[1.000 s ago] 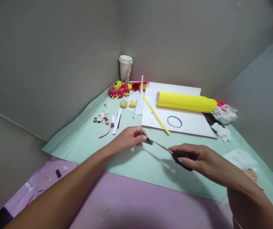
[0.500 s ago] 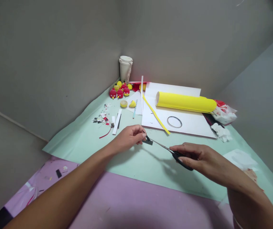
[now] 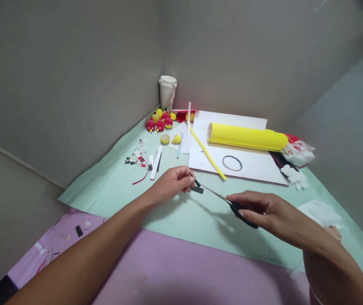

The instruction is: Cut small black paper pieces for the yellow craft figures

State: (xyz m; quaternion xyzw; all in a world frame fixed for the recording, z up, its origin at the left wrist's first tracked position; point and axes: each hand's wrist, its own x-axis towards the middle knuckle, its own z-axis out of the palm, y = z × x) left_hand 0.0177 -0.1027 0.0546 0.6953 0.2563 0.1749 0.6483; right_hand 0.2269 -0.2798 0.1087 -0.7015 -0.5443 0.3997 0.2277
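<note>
My left hand [image 3: 176, 183] pinches a small black piece [image 3: 197, 183] between thumb and fingers, over the pale green sheet. The fingers of my right hand [image 3: 257, 207] are wrapped round the black handles of the scissors [image 3: 216, 194]. The blades point left and their tips touch or nearly touch the black piece; whether they cut into it is too small to tell. Just below the tips lies a flat black strip [image 3: 198, 190], partly hidden by my left fingers.
Red and yellow round figures [image 3: 159, 124] stand near a white cup [image 3: 167, 91]. Paper scraps [image 3: 137, 157] and white strips [image 3: 156, 162] lie left. A yellow roll [image 3: 245, 137] and a ring [image 3: 232, 162] rest on white board [image 3: 248, 173]; crumpled tissue [image 3: 295, 176] is right.
</note>
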